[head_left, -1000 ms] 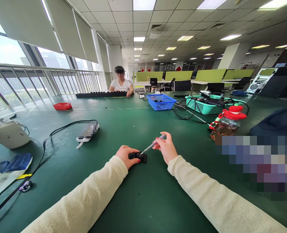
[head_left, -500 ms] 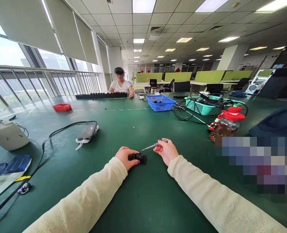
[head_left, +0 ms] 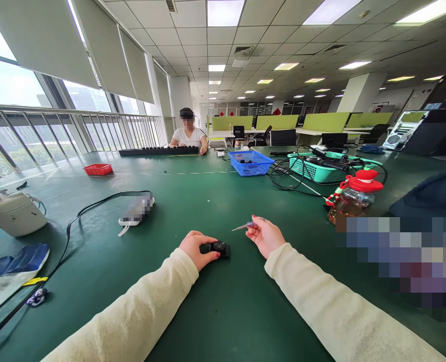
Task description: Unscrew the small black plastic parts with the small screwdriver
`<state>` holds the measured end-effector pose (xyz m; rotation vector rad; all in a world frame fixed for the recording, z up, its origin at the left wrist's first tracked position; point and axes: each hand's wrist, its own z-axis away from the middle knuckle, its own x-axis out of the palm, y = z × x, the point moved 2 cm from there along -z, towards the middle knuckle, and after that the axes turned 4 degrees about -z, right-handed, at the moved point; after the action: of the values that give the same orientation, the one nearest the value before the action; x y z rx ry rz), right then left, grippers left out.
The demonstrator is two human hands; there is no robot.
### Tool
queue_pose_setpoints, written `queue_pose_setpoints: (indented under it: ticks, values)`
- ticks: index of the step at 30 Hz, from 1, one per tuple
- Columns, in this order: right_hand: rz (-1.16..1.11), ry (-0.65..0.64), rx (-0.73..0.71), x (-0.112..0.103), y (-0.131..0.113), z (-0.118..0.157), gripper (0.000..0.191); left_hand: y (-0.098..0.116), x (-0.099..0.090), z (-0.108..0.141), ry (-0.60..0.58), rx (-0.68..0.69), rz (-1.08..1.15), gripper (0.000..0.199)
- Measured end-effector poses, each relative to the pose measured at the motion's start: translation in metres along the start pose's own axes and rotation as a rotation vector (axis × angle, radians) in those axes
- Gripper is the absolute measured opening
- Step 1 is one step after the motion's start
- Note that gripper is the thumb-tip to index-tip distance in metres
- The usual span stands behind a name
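Observation:
A small black device (head_left: 220, 248) with a round top rests on the green table (head_left: 223, 311). My left hand (head_left: 197, 250) grips its left side, thumb in front and fingers behind; what kind of device it is I cannot make out. To the right, my right hand (head_left: 265, 235) is closed around the handle of a slim screwdriver (head_left: 242, 227). Its thin shaft points left, and the tip is in the air, apart from the black device.
A blue basket (head_left: 250, 164), a teal basket (head_left: 317, 173) with cables and a red-lidded bottle (head_left: 353, 196) stand back right. On the left are a red tray (head_left: 98, 170), a phone-like item (head_left: 136, 210) and a black strap (head_left: 69, 229). A person (head_left: 187, 134) sits opposite.
My right hand has drawn the screwdriver slightly right, away from the black device. My left hand keeps its grip on the device. The view has shifted a little.

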<state>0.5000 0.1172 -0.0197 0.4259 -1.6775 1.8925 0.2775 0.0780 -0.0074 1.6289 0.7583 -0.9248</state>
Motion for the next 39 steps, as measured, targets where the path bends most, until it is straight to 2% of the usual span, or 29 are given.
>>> queue_pose_setpoints:
  ticks: [5,13,18,24,33,39]
  values:
    - [0.101,-0.030,-0.098,0.009,0.005,0.008,0.038,0.000,0.002,-0.001,-0.018,0.050,0.005,0.037]
    - [0.164,-0.059,-0.150,0.007,0.008,0.006,0.043,0.000,0.004,-0.002,-0.031,0.070,-0.003,0.038]
    - [0.256,-0.069,-0.247,0.009,0.006,0.010,0.049,0.000,0.003,-0.002,-0.038,0.072,-0.018,0.038]
    - [0.404,-0.120,-0.417,0.015,-0.001,0.020,0.042,0.003,0.001,-0.001,-0.043,0.059,-0.010,0.037]
    - [0.580,-0.311,-0.754,0.026,-0.009,0.045,0.032,0.005,0.000,0.000,-0.052,0.037,-0.018,0.037]
    - [0.623,-0.383,-0.859,0.029,-0.009,0.051,0.027,0.003,0.001,-0.001,-0.044,0.053,-0.017,0.037]
